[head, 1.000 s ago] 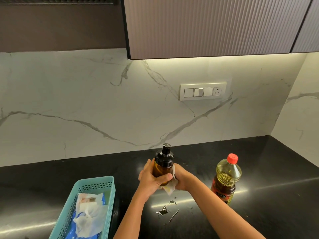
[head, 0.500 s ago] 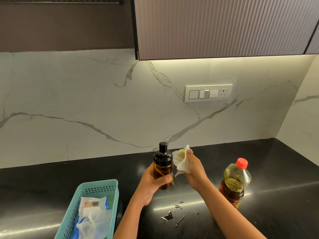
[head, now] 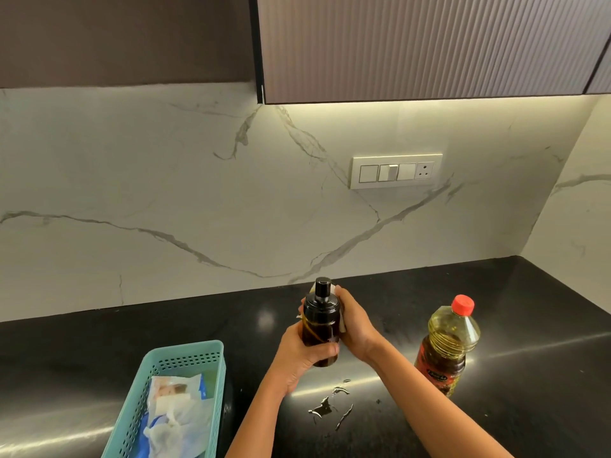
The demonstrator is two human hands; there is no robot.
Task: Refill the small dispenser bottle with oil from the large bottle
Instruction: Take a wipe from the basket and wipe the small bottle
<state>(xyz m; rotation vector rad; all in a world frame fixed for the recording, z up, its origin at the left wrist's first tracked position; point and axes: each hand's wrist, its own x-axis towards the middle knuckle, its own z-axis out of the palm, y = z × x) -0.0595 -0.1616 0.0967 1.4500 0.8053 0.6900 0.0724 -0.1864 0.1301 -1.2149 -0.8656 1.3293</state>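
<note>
**Wiping the small bottle**

Head view: in the lower middle of the frame, the left hand is wrapped tight around the small bottle, likely to keep it steady. The right hand presses a tissue on its side, probably wiping off oil. The bottle stands tall, cap up. The big bottle stands capped at lower right.

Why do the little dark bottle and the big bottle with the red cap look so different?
The small dispenser bottle is dark brown with a black pump top; the large bottle is clear, with yellow oil showing and a red cap. The small one is held up by the left hand, with the right hand pressing a tissue against it; the large one stands alone on the counter. Both are upright and closed.
</note>
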